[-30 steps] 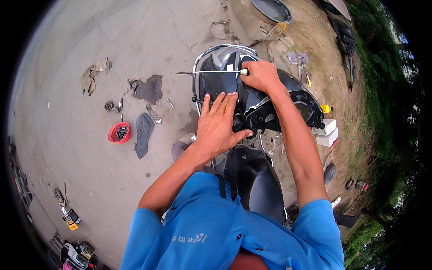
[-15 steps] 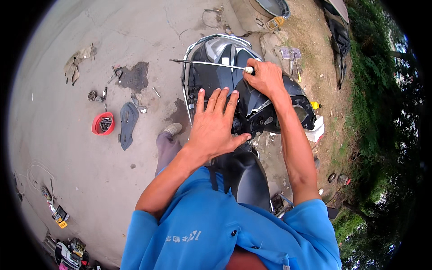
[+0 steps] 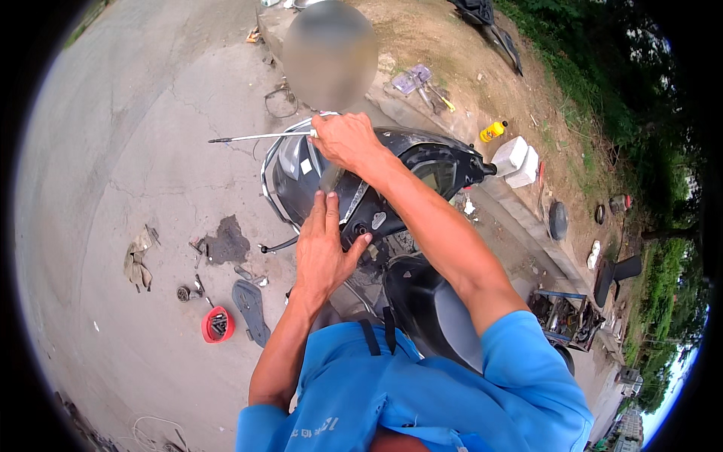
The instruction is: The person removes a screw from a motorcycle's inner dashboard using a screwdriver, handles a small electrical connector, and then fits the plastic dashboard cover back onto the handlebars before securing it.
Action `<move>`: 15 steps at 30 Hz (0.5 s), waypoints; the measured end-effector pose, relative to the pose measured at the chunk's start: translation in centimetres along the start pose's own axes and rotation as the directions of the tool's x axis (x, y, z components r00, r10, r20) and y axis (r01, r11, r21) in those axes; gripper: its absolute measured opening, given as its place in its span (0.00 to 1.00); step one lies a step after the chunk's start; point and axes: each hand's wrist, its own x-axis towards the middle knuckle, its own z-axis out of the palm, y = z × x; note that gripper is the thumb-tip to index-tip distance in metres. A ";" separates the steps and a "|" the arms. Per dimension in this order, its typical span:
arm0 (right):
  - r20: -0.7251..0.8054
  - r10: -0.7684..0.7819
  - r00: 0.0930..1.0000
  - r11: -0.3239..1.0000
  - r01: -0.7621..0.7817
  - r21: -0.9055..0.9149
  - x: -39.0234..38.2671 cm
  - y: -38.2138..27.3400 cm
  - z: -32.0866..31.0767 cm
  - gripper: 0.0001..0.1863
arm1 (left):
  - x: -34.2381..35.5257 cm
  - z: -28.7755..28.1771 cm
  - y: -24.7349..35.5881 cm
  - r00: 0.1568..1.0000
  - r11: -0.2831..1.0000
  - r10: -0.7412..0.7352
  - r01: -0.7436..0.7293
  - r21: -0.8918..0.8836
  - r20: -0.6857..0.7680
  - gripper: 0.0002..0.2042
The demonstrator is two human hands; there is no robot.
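Note:
A long thin screwdriver (image 3: 256,137) is gripped in my right hand (image 3: 348,142), which is closed round its pale handle. The shaft points left, past the metal rail (image 3: 265,177) at the scooter's front, and its dark tip is in the air. Below that hand is the dark front body (image 3: 294,192) of a motor scooter. My left hand (image 3: 325,252) lies open, fingers stretched, its fingertips on or just over the near edge of the panel. The black seat (image 3: 429,305) is close to my body. My right hand hides most of the screwdriver's handle.
A red bowl (image 3: 218,325) of small metal parts and a flat dark panel (image 3: 251,310) lie on the concrete at left. Beyond the scooter are a yellow bottle (image 3: 493,132) and white blocks (image 3: 516,162) by the kerb. A metal tool rack (image 3: 561,320) stands at right.
The view has turned, so the surroundings have shifted. My right hand has carried the screwdriver farther forward over the scooter's front. My left hand remains spread by the panel.

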 end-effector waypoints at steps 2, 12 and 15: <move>-0.151 -0.010 0.989 0.998 0.001 -0.059 1.1 1.2 -0.7 0.11 | -0.2 -0.3 -0.2 1.000 1.000 0.010 -0.010 0.010 -0.006 0.43; -0.177 0.174 0.969 0.963 -0.205 -0.178 -3.6 2.3 1.7 0.07 | 1.0 -1.0 0.0 0.985 0.971 0.166 -0.157 0.178 -0.040 0.37; -0.254 0.214 0.943 0.942 -0.268 -0.202 -3.6 2.0 1.4 0.06 | 5.1 -4.0 1.0 0.942 0.960 -0.140 0.205 -0.193 0.305 0.36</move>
